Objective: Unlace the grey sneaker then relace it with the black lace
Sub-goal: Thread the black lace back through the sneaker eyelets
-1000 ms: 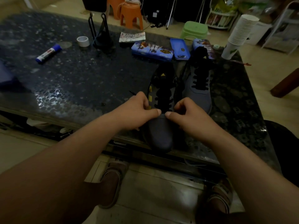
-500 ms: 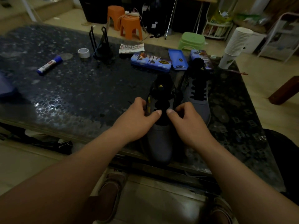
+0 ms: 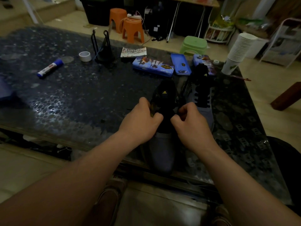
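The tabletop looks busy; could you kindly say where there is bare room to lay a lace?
Widest bare patch: tabletop left of the grey sneaker, bordered by the marker, tape roll and left hand. A narrower strip lies right of the second sneaker, nearer than the paper cups. Crowded: around the pencil tins and the right hand.

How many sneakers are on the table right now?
2. The grey sneaker lies at the near edge of the table, with the left hand and right hand at its lacing. The second sneaker sits just right of it, farther back. No others visible.
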Action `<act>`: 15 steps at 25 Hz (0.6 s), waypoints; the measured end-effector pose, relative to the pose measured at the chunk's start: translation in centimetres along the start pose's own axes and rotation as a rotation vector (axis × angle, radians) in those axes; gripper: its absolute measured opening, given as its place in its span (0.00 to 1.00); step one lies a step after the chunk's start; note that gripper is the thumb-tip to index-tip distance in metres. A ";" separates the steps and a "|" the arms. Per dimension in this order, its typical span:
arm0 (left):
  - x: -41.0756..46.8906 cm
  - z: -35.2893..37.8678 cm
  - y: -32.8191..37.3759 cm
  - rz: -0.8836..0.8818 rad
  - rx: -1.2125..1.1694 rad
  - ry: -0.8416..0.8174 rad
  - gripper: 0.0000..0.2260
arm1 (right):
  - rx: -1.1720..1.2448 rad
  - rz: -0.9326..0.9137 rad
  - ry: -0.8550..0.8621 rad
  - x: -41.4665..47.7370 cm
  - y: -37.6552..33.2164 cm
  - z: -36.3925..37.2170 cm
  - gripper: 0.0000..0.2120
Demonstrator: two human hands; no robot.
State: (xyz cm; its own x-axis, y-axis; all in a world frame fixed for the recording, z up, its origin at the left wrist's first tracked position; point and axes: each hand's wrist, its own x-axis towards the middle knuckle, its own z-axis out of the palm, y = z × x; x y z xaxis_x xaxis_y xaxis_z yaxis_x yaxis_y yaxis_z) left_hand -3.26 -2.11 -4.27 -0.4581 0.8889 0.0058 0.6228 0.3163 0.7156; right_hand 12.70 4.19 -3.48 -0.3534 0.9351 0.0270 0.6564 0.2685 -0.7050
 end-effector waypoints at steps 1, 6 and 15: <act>-0.1 -0.2 0.2 0.043 0.025 0.049 0.14 | -0.024 -0.049 0.035 -0.1 -0.1 0.0 0.12; 0.4 -0.4 0.7 0.143 0.201 0.107 0.10 | -0.192 -0.182 0.151 0.0 -0.8 0.4 0.12; 0.1 0.6 0.3 0.037 -0.019 0.082 0.09 | 0.064 -0.045 0.159 0.4 0.0 1.5 0.07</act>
State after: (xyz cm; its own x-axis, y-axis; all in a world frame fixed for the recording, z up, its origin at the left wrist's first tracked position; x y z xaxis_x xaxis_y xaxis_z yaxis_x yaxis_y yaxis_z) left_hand -2.72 -1.74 -4.50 -0.4859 0.8695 0.0890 0.6287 0.2770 0.7267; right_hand 11.54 4.22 -4.55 -0.2685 0.9486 0.1674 0.5966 0.3002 -0.7443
